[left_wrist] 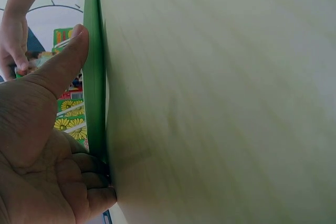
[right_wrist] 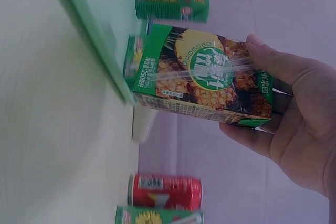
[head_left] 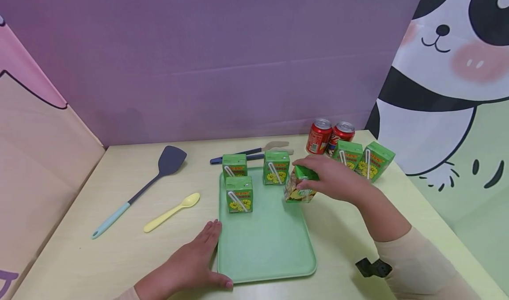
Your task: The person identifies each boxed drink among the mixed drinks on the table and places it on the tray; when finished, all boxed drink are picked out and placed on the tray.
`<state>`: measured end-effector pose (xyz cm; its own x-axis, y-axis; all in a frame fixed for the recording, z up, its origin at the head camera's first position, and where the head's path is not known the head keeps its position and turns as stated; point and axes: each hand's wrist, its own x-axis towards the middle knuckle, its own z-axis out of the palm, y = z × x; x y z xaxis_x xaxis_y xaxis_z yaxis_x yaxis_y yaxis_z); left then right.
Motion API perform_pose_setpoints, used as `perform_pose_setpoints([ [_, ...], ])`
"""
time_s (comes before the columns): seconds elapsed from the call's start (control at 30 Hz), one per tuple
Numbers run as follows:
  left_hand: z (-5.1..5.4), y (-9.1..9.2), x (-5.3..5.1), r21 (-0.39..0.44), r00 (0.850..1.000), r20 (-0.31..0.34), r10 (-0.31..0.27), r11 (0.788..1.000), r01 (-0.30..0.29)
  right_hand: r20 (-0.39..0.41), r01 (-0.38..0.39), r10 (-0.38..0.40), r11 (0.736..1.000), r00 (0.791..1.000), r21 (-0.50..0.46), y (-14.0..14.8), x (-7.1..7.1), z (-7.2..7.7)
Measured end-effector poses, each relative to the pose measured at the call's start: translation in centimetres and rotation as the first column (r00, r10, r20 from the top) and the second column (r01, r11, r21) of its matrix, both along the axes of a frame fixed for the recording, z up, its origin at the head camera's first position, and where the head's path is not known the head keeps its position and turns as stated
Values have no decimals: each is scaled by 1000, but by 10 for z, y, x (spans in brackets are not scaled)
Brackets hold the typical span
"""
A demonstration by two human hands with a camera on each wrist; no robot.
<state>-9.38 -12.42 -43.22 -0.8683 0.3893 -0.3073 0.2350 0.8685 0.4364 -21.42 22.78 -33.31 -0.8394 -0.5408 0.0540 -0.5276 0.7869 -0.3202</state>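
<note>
My right hand grips the top of a green juice box with a pineapple picture, seen close up in the right wrist view. The box hangs slightly tilted at the right edge of the light green tray; I cannot tell whether its base touches the tray. My left hand rests against the tray's left side, fingers straight, thumb at the near corner. On the tray's far part stand three green boxes with yellow flowers and straws: one at the back left, one before it, another to the right.
Two red cans stand at the back right, with two more green boxes in front. Left of the tray lie a yellow spoon and a dark spatula with a blue handle. Dark-handled utensils lie behind the tray.
</note>
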Motion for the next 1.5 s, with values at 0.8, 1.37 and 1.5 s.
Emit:
perform_pose_setpoints([
  [0.8,0,-2,1,24,999,-36,-19,1000,20,-49,-116,122,987,991,108,-58,-7,-22],
  [1.37,0,-3,1,44,998,-55,-24,999,27,-101,-77,89,990,991,120,-65,-5,-28],
  [1.5,-1,-3,1,44,999,-49,-23,999,25,-86,-77,87,991,993,114,-64,-5,-28],
])
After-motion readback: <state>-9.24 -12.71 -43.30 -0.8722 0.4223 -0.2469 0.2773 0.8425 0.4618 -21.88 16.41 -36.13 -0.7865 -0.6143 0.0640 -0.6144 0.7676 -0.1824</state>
